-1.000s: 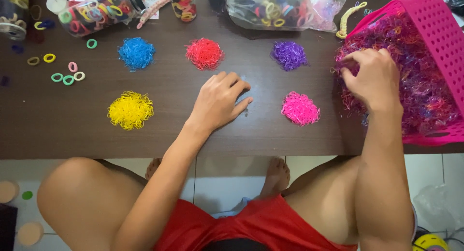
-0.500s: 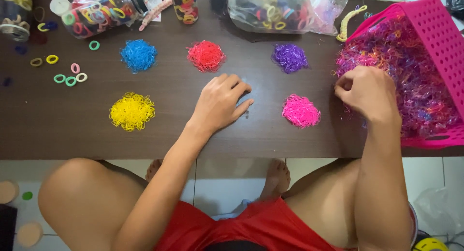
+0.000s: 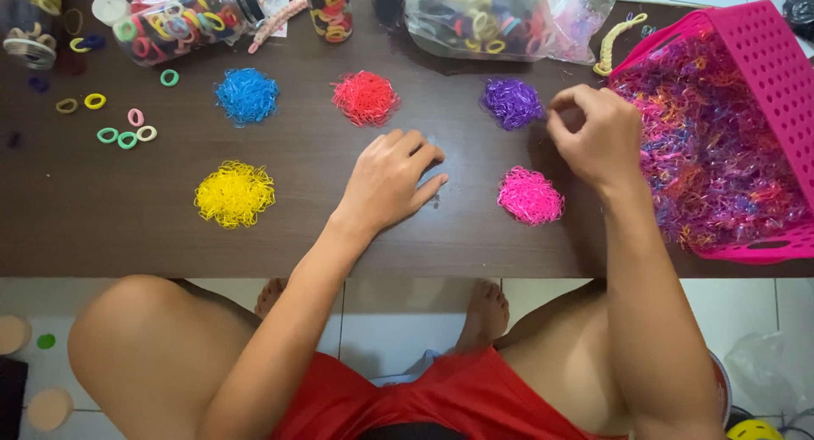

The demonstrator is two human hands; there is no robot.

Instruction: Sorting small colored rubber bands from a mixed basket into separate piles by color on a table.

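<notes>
On the dark table, seen from above:

Right hand (image 3: 596,135): right of centre in the frame, fingers curled in and pinched together above the gap between two piles. Whether a band sits in the pinch cannot be told.

Purple pile (image 3: 511,102): small elastic bands, just left of the right hand's fingertips, close beside them.

Pink pile (image 3: 530,195): just below and left of the right hand, near the wrist, apart from it.

Pink basket (image 3: 763,46): right edge of the frame, perforated walls, full of mixed coloured bands; the right hand lies just left of its open side, over the table.

Left hand (image 3: 391,179): centre of the frame, palm down on the table, fingers loosely spread and pointing toward the upper right, holding nothing.

Red pile (image 3: 365,97): above the left hand, apart from it.

Blue pile (image 3: 247,95): upper left, beside the red pile.

Yellow pile (image 3: 234,193): left of the left hand, well apart.

Loose hair rings (image 3: 124,137): far left, scattered in green, yellow and pink.

Jar on its side (image 3: 174,25): upper left, filled with coloured rings.

Clear bag (image 3: 475,16): top centre, also filled with rings.
</notes>
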